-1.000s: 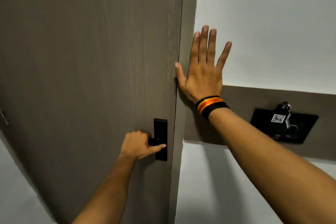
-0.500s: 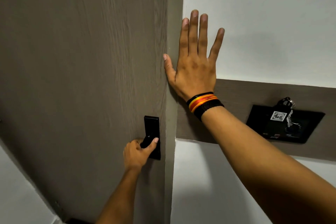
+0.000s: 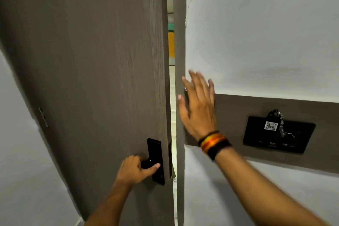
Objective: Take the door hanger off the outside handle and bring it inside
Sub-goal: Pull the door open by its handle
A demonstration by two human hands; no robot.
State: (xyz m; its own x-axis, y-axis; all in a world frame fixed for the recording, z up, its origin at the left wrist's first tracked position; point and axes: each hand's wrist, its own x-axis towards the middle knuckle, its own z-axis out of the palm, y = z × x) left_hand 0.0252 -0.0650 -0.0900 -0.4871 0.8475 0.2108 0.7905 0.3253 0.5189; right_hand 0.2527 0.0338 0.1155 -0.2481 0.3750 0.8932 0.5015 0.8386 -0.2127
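The grey-brown wooden door [image 3: 95,71] stands ajar, with a narrow gap [image 3: 171,82] showing a bright corridor beyond. My left hand [image 3: 135,169] is closed around the black inside handle [image 3: 149,164], which sits on a black lock plate [image 3: 156,159]. My right hand [image 3: 199,104], fingers spread and blurred, hovers by the door frame [image 3: 179,60] just right of the gap, with a striped band on its wrist. The outside handle and the door hanger are hidden behind the door; only a thin sliver of something shows at the door's edge [image 3: 172,170].
On the brown wall band to the right, a black card-holder panel [image 3: 278,134] carries a key with a tag marked 406 [image 3: 271,125]. White wall lies above and below it. The door's hinge side meets a white wall at the left [image 3: 16,152].
The door has swung from shut to slightly ajar, pulled by my left hand on the handle. My right hand has come off the wall and dropped lower beside the frame.
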